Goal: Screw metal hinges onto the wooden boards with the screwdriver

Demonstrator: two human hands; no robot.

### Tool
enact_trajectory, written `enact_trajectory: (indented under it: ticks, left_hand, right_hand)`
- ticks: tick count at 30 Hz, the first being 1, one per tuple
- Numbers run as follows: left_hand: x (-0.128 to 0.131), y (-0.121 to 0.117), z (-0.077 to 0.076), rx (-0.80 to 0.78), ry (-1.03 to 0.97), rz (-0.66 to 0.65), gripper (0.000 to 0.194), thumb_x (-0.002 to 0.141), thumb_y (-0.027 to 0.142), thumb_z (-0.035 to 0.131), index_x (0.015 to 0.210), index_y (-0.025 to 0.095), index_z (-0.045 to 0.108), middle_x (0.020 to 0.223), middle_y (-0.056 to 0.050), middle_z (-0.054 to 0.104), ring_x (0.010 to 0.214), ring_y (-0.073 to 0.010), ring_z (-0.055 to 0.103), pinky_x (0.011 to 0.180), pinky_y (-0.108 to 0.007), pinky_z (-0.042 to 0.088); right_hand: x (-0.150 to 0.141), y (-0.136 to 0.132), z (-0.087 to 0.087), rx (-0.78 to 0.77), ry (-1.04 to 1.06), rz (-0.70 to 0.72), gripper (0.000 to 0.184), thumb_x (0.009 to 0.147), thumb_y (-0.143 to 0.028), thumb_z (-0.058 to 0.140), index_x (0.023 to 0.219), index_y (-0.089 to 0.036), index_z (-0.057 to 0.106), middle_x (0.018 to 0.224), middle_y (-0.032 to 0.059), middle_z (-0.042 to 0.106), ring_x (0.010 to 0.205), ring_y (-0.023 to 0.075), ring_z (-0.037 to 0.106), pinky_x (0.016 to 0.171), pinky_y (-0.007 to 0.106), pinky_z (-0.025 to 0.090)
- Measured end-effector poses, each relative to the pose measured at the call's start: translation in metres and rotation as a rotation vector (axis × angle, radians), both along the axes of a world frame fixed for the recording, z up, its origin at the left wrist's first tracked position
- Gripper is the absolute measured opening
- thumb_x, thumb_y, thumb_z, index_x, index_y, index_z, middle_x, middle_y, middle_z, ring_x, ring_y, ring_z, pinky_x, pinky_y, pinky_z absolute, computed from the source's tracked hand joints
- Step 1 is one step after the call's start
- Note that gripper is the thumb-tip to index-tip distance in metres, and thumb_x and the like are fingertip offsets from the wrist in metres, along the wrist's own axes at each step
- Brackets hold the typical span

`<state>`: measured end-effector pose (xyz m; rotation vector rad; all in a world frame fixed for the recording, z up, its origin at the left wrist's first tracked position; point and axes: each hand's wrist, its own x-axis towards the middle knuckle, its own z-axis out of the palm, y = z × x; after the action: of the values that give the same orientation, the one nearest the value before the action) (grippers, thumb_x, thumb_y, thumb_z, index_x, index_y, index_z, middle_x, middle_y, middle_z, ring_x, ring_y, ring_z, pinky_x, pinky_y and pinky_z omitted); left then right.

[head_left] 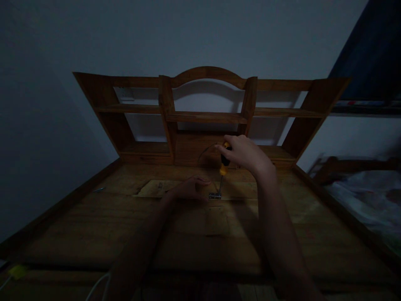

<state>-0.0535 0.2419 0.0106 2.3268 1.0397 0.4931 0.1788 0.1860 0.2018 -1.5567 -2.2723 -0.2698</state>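
My right hand (242, 152) is wrapped round the yellow and black handle of a screwdriver (223, 170), which stands nearly upright. Its thin shaft runs down to a small metal hinge (214, 195) lying on the wooden desk top (188, 246); whether the tip sits in a screw is too small to tell. To the left of the hinge, my left hand (191, 188) rests low over the wood with its fingers apart, the fingertips close to the hinge. Nothing shows between those fingers.
A wooden shelf unit (206, 117) rises along the back of the desk against the wall. Toward the left lies a small metal object (99, 190). Something yellow (18, 271) and a white cable (97, 286) are at the lower left. Pale bedding (369, 200) is at the right.
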Motion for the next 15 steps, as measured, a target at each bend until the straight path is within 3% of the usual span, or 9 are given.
enact_trajectory:
  ticks: [3, 8, 13, 15]
  left_hand:
    - [-0.0001, -0.0005, 0.0008, -0.020, -0.008, 0.008, 0.080, 0.058, 0.059, 0.085, 0.131, 0.037, 0.061, 0.133, -0.004, 0.056, 0.123, -0.0268, 0.053, 0.109, -0.040, 0.040]
    - [0.0001, -0.0005, -0.0001, -0.037, -0.034, 0.015, 0.080, 0.057, 0.059, 0.086, 0.130, 0.036, 0.062, 0.133, -0.004, 0.055, 0.123, -0.0268, 0.053, 0.110, -0.041, 0.038]
    - [-0.0001, 0.0027, -0.0043, -0.038, -0.033, 0.010, 0.083, 0.055, 0.060, 0.086, 0.131, 0.036, 0.061, 0.131, -0.004, 0.055, 0.122, -0.0269, 0.053, 0.108, -0.042, 0.041]
    - [-0.0005, 0.0035, -0.0050, -0.037, -0.032, 0.001, 0.082, 0.058, 0.061, 0.085, 0.132, 0.036, 0.061, 0.132, -0.004, 0.054, 0.122, -0.0266, 0.053, 0.109, -0.041, 0.040]
  right_hand:
    - [-0.0006, 0.0008, -0.0013, -0.005, -0.009, -0.019, 0.043, 0.094, -0.056, 0.041, 0.103, -0.018, 0.061, 0.094, 0.0138, 0.070, 0.090, 0.0304, 0.066, 0.072, 0.035, 0.043]
    - [-0.0002, -0.0001, -0.0016, -0.033, 0.016, 0.061, 0.027, 0.092, -0.040, 0.047, 0.104, -0.019, 0.058, 0.097, 0.0109, 0.070, 0.088, 0.0254, 0.066, 0.071, 0.031, 0.042]
    - [-0.0020, -0.0044, -0.0006, 0.018, -0.032, -0.040, 0.045, 0.092, -0.059, 0.043, 0.099, -0.018, 0.060, 0.094, 0.0140, 0.070, 0.090, 0.0306, 0.066, 0.069, 0.034, 0.042]
    - [-0.0024, -0.0057, -0.0002, 0.004, -0.026, 0.000, 0.039, 0.091, -0.054, 0.047, 0.101, -0.018, 0.059, 0.097, 0.0128, 0.070, 0.090, 0.0296, 0.066, 0.069, 0.034, 0.042]
